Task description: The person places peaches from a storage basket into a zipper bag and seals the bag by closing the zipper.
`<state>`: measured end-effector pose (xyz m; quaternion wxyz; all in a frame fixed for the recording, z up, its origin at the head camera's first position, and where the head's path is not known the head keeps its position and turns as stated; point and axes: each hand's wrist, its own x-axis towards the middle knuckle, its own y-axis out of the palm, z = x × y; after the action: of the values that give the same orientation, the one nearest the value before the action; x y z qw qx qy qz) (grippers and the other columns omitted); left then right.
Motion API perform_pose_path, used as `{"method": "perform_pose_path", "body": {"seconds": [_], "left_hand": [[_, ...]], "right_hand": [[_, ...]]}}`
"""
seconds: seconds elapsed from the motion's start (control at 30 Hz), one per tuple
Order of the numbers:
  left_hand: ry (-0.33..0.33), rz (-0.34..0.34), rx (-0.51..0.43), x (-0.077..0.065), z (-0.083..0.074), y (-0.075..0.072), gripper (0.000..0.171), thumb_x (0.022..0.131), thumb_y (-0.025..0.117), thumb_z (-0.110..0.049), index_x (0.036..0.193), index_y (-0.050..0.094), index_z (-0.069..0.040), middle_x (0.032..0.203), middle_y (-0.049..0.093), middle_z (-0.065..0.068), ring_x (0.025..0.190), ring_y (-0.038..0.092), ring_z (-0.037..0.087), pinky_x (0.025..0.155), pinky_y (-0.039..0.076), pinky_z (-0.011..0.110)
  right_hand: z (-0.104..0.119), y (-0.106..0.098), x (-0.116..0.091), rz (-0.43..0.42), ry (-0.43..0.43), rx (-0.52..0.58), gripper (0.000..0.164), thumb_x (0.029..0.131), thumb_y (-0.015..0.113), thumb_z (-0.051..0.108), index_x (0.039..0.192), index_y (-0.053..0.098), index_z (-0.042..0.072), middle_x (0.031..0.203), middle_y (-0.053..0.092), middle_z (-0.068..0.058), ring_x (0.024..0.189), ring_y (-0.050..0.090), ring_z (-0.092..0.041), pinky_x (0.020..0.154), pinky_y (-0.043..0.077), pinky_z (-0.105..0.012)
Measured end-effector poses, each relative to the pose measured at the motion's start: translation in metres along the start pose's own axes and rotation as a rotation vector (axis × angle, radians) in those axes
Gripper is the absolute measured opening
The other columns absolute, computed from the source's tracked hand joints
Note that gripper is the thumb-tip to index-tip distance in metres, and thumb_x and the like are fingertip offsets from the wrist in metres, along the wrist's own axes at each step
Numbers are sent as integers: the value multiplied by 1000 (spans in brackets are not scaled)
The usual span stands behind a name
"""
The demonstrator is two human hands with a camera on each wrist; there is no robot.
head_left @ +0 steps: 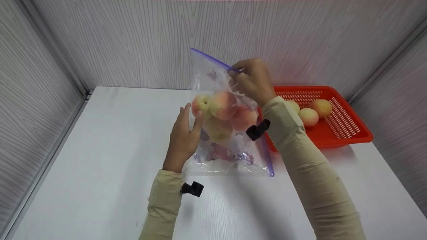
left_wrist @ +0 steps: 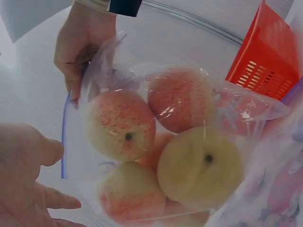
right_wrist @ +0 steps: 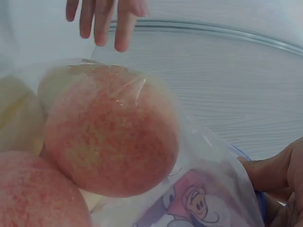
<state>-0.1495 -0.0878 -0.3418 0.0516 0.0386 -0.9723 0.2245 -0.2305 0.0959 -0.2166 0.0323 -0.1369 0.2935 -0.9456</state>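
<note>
My right hand (head_left: 252,78) pinches the purple zip edge (head_left: 211,59) of a clear plastic zip bag (head_left: 200,81), whose mouth slants down toward that hand. Inside sit several peaches (head_left: 223,105), yellowish with red blush, bunched together. To the left of the bag, my left hand (head_left: 184,136) is raised, thumb and fingers extended beside the peaches. The left wrist view shows this left hand (left_wrist: 28,179) with its fingers spread near the purple zip strip (left_wrist: 65,142). In the right wrist view, a cartoon print (right_wrist: 194,198) shows on the bag below a large peach (right_wrist: 113,132).
Beneath the filled bag, another printed zip bag (head_left: 227,168) with a purple edge lies flat on the white table (head_left: 133,140). A red plastic basket (head_left: 362,133) with several peaches (head_left: 308,116) stands at the right. Wood-grain panels (head_left: 133,43) border the table.
</note>
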Motion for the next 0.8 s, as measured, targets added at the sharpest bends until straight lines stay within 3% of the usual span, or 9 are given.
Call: {"method": "perform_pose_path", "body": {"seconds": [0.1, 0.2, 0.33, 0.4, 0.53, 0.6, 0.7, 0.8], "left_hand": [[-19, 48, 8, 8, 5, 2, 75, 107, 34, -55, 163, 12, -9, 167, 14, 19, 153, 16, 36, 123, 19, 55], [1, 54, 5, 15, 9, -3, 77, 108, 34, -52, 163, 4, -7, 168, 13, 16, 153, 14, 32, 124, 17, 51], [22, -2, 12, 28, 8, -23, 77, 108, 34, -48, 162, 1, -5, 167, 13, 18, 153, 14, 33, 124, 16, 48], [22, -49, 27, 36, 8, -34, 75, 108, 33, -49, 163, 6, -6, 164, 21, 23, 150, 22, 38, 122, 21, 52], [22, -108, 64, 50, 15, -44, 75, 106, 30, -56, 162, 14, -9, 155, 34, 27, 141, 35, 47, 115, 30, 62], [15, -103, 99, 55, 23, -39, 74, 105, 30, -59, 160, 18, -10, 148, 40, 28, 135, 42, 50, 110, 35, 64], [11, -50, 193, 58, 32, -23, 77, 104, 31, -61, 160, 18, -9, 152, 34, 30, 135, 41, 50, 108, 37, 64], [37, 7, 291, 59, 35, -4, 81, 104, 34, -61, 161, 16, -6, 160, 18, 32, 144, 30, 47, 115, 30, 61]], "right_hand": [[2, 10, 6, -23, 42, 93, 17, 98, 61, 5, 98, 77, -2, 77, 72, -16, 61, 69, -23, 53, 58, -28], [7, 23, 10, -33, 80, 206, 15, 98, 63, 4, 99, 76, -2, 76, 71, -14, 60, 67, -20, 51, 56, -26], [14, 44, 19, -68, 123, 449, 13, 97, 64, 1, 101, 74, -6, 74, 69, -13, 57, 64, -18, 50, 51, -24], [11, 57, 25, -86, 148, 603, 12, 97, 64, -2, 102, 73, -8, 74, 68, -12, 57, 62, -16, 50, 50, -23], [-14, 83, 29, -99, 215, 769, 16, 97, 64, -1, 109, 72, -7, 77, 67, -7, 63, 60, -12, 56, 50, -22], [-36, 94, 27, -103, 253, 806, 18, 98, 64, 2, 113, 72, -5, 81, 67, -4, 67, 60, -10, 61, 51, -21], [-71, 103, 19, -116, 302, 892, 22, 99, 62, 3, 119, 69, -5, 85, 70, -3, 72, 62, -10, 65, 54, -22], [-99, 99, 10, -165, 342, 953, 25, 100, 61, 3, 123, 67, -6, 85, 71, -4, 76, 65, -11, 69, 56, -24]]}}
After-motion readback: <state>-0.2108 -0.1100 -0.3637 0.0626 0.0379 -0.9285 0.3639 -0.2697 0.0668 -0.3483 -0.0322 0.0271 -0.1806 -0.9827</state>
